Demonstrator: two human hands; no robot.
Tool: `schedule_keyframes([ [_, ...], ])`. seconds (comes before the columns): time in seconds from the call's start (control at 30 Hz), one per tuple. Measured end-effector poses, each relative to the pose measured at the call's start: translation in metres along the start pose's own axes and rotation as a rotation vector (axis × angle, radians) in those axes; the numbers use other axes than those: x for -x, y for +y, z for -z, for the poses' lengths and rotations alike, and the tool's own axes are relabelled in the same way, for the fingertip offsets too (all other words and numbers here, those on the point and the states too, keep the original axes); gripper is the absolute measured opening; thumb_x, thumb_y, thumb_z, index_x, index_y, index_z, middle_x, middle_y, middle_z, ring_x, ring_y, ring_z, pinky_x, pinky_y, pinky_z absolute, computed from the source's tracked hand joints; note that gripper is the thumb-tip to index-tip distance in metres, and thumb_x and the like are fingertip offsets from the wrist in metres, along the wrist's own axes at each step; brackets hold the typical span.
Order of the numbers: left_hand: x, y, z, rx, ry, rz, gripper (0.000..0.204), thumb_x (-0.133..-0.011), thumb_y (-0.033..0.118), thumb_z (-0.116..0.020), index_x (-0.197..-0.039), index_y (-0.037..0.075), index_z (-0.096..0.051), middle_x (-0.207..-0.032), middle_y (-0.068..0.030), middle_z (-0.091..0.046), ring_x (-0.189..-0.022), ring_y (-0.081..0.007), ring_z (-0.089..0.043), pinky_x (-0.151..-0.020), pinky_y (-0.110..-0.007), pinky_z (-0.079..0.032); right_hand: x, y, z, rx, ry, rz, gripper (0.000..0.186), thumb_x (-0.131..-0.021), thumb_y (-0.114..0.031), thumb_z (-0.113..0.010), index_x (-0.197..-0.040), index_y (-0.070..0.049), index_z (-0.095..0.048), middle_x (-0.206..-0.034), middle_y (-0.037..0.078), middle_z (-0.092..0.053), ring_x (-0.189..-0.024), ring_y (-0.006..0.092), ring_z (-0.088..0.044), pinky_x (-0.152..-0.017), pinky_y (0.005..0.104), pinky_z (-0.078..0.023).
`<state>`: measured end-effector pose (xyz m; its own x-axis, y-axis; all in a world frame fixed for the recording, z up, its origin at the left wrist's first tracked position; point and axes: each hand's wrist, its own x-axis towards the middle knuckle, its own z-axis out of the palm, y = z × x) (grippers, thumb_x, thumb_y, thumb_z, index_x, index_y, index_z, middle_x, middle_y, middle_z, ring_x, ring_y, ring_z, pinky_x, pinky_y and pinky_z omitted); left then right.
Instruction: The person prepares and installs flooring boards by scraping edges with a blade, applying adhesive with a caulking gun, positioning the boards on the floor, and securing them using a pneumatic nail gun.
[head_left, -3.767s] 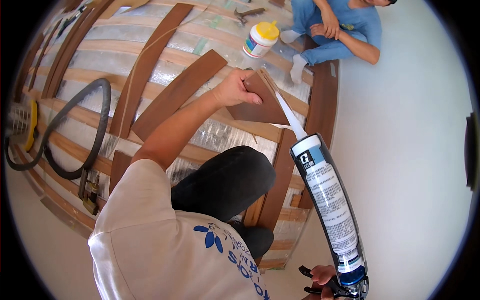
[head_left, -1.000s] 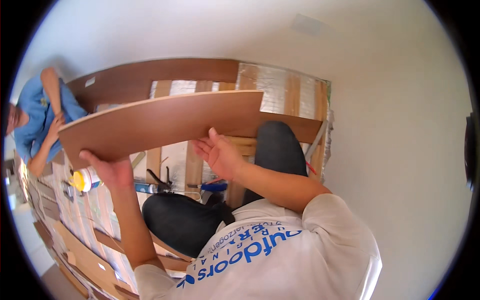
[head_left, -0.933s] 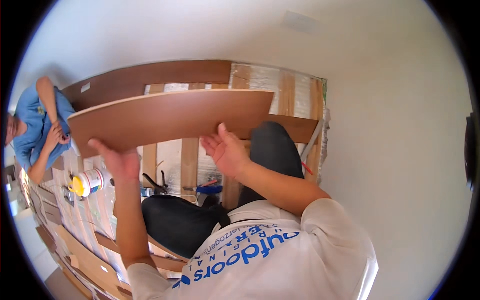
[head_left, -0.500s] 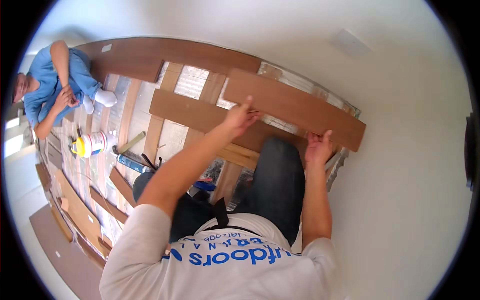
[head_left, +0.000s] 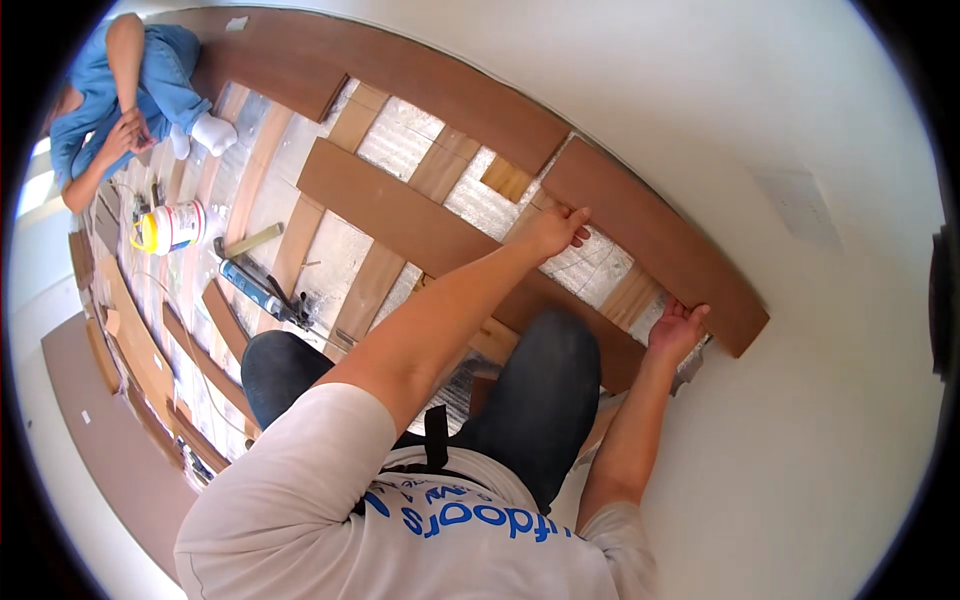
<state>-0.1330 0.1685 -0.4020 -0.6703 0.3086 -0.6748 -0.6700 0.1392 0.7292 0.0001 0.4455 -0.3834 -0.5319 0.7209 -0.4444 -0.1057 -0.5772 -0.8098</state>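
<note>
Brown plank (head_left: 655, 245): at the wall-side edge of the batten floor (head_left: 368, 290), near its right corner, just beside the laid board (head_left: 430, 85).
Left hand (head_left: 553, 233): fingers bent at plank's near long edge; grip cannot be told.
Right hand (head_left: 676, 332): gripping same edge, toward right end.
Blue cartridge gun (head_left: 256, 288): floor, near yellow-lidded tub (head_left: 184, 226).

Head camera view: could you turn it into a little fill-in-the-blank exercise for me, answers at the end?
1. The left hand and right hand are at the brown plank's long edge farther from the white ____.
2. The white tub has a ____ lid.
3. The sealant gun lies nearer the person's ____ knee.
4. The seated co-worker wears ____ clothes.

Missing words: wall; yellow; left; blue.
</note>
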Motion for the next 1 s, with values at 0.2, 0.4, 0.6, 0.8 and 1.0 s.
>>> schedule_keyframes([
  [0.2, -0.01, 0.006, 0.01, 0.175, 0.027, 0.141, 0.058, -0.107, 0.055, -0.05, -0.113, -0.001, -0.064, -0.09, -0.0108, -0.073, -0.069, -0.0187, -0.071, -0.064, -0.032, -0.056, -0.004, 0.015, -0.016, -0.01, 0.03, -0.005, 0.045, -0.105, -0.032, -0.062, -0.143, -0.012, -0.049, -0.139, 0.01, -0.06, -0.122, 0.0277, -0.059, -0.105, 0.0453, -0.051],
  [0.4, -0.002, 0.013, 0.012, 0.05, 0.011, 0.11, 0.061, -0.108, 0.055, -0.045, -0.107, -0.002, -0.065, -0.081, -0.0134, -0.074, -0.06, -0.0193, -0.071, -0.056, -0.031, -0.055, -0.028, 0.035, 0.017, -0.053, 0.059, -0.095, 0.041, -0.106, -0.035, -0.061, -0.138, -0.012, -0.054, -0.137, 0.01, -0.061, -0.12, 0.0277, -0.06, -0.103, 0.0437, -0.052],
  [0.6, 0.001, 0.016, 0.012, 0.082, 0.066, 0.129, 0.057, -0.109, 0.05, -0.044, -0.1, -0.002, -0.066, -0.076, -0.0123, -0.073, -0.057, -0.0187, -0.069, -0.053, -0.031, -0.053, -0.033, 0.042, 0.026, 0.025, 0.075, -0.227, 0.048, -0.104, -0.04, -0.063, -0.14, -0.01, -0.055, -0.135, 0.008, -0.061, -0.119, 0.0254, -0.059, -0.108, 0.0407, -0.049],
  [0.8, 0.0, 0.013, 0.01, 0.081, 0.098, 0.092, 0.056, -0.109, 0.047, -0.045, -0.095, -0.003, -0.066, -0.072, -0.0115, -0.072, -0.055, -0.0184, -0.068, -0.055, -0.032, -0.052, -0.034, 0.022, 0.021, 0.302, 0.072, -0.325, 0.051, -0.098, -0.05, -0.069, -0.131, -0.012, -0.06, -0.119, 0.006, -0.065, -0.104, 0.0203, -0.061, -0.096, 0.036, -0.051],
  [1.0, -0.002, 0.007, 0.008, 0.104, 0.136, 0.102, 0.056, -0.109, 0.045, -0.046, -0.09, -0.003, -0.066, -0.07, -0.012, -0.071, -0.056, -0.019, -0.068, -0.061, -0.034, -0.054, -0.037, 0.02, 0.031, 0.531, 0.132, -0.429, 0.051, -0.095, -0.055, -0.072, -0.115, -0.009, -0.064, -0.097, 0.005, -0.067, -0.083, 0.0172, -0.063, -0.074, 0.0303, -0.053],
])
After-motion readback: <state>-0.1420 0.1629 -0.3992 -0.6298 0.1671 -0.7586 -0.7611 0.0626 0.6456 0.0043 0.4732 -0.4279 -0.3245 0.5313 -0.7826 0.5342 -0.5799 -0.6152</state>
